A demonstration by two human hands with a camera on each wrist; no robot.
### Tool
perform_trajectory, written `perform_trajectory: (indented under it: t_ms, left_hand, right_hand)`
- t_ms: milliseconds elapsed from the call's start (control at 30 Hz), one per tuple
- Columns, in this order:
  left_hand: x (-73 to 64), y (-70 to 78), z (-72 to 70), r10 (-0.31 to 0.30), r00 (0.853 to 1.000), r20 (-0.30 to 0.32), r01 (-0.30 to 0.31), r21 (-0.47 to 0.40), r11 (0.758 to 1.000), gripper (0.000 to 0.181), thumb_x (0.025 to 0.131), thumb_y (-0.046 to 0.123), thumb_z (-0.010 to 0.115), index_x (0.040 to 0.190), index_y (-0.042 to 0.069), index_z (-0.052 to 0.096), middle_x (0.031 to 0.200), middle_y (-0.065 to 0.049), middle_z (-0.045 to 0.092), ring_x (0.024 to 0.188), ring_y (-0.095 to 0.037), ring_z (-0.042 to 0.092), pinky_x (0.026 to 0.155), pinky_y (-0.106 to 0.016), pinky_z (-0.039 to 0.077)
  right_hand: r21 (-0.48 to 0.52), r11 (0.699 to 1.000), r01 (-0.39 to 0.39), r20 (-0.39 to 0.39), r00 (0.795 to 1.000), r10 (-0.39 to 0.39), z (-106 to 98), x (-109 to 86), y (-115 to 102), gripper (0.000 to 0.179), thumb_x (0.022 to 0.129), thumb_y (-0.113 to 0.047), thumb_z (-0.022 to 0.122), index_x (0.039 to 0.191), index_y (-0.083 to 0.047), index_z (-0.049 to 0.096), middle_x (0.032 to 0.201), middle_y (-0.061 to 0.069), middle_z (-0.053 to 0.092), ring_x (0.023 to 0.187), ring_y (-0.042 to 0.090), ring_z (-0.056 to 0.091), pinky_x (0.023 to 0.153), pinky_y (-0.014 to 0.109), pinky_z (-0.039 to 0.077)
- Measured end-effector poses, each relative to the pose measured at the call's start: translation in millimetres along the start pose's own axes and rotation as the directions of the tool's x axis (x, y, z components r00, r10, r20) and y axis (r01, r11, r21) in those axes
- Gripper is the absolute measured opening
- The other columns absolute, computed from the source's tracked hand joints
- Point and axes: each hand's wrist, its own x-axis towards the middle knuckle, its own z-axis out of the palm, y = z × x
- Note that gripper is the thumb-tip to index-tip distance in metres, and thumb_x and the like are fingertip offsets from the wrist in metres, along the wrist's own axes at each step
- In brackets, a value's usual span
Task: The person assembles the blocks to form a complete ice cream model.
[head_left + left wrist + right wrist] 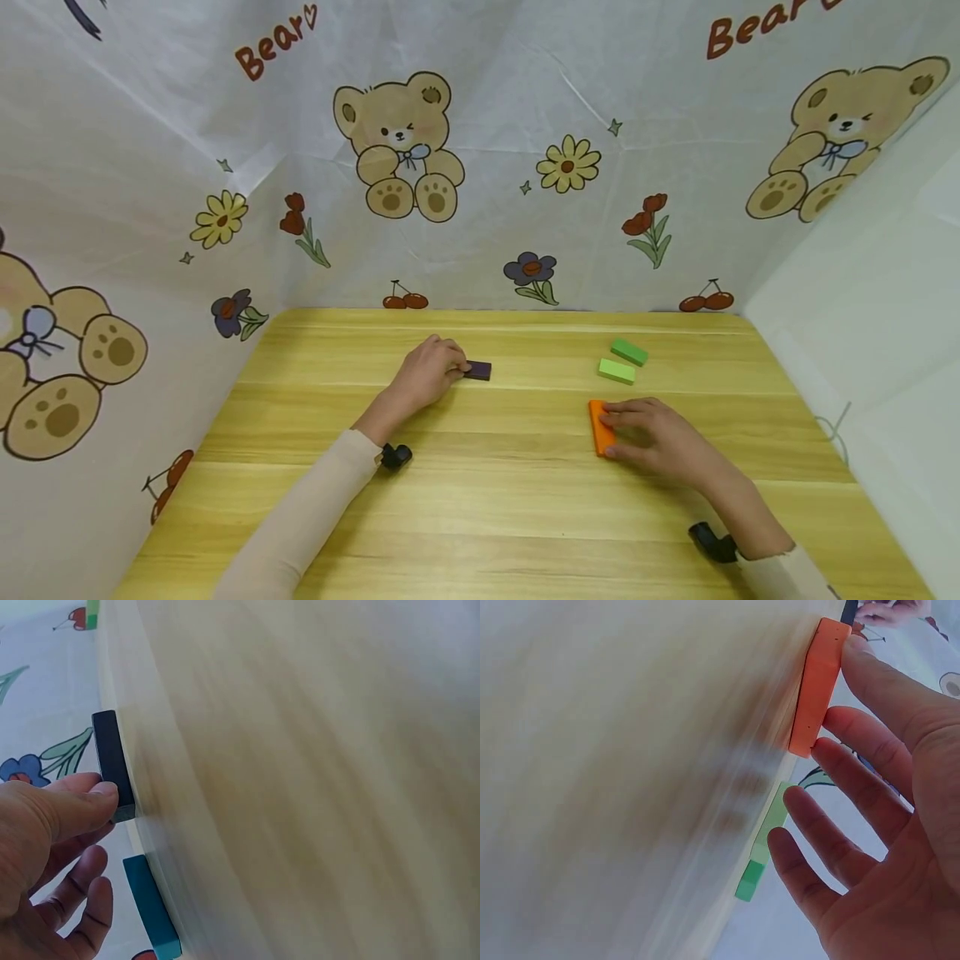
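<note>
My left hand (429, 372) is at the left middle of the table. Its thumb and forefinger pinch one end of a dark purple block (479, 371), seen almost black in the left wrist view. Below those fingertips in that view is a teal block (152, 907), hidden from the head view. Farther right, my right hand (663, 440) is beside an orange block (598, 427). Its thumb touches near one end and its fingertips the same long side farther along. The other fingers of that hand are spread and hold nothing.
A light green block (617, 372) and a darker green block (629, 352) lie beyond the orange one. The wood-grain table (480, 517) meets a bear-print cloth (480, 167) at its back. A thin cable (834, 429) hangs by the right edge.
</note>
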Motion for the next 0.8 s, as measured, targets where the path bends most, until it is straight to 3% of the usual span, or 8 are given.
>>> perform_trajectory:
  t_ms: [300, 800]
  left_hand:
    - [5.0, 8.5, 3.5, 0.014, 1.0, 0.012, -0.014, -0.013, 1.0, 0.015, 0.099, 0.018, 0.079, 0.111, 0.022, 0.087, 0.123, 0.002, 0.078, 0.103, -0.02, 0.062, 0.083, -0.034, 0.055]
    - [16.2, 26.6, 12.7, 0.037, 0.999, 0.026, -0.037, -0.023, 0.999, 0.016, 0.099, 0.019, 0.079, 0.112, 0.022, 0.087, 0.122, 0.002, 0.079, 0.102, -0.02, 0.063, 0.082, -0.032, 0.055]
  right_hand:
    - [-0.012, 1.0, 0.026, 0.001, 1.0, -0.026, 3.7, 4.8, -7.6, 0.047, 0.094, -0.04, 0.084, 0.135, -0.016, 0.078, 0.145, 0.006, 0.072, 0.133, 0.037, 0.064, 0.11, 0.061, 0.051]
    - [-0.005, 1.0, 0.0, 0.029, 1.0, 0.0, 7.7, 14.2, -20.3, 0.049, 0.095, -0.039, 0.084, 0.138, -0.016, 0.076, 0.149, 0.004, 0.07, 0.138, 0.035, 0.063, 0.114, 0.06, 0.049]
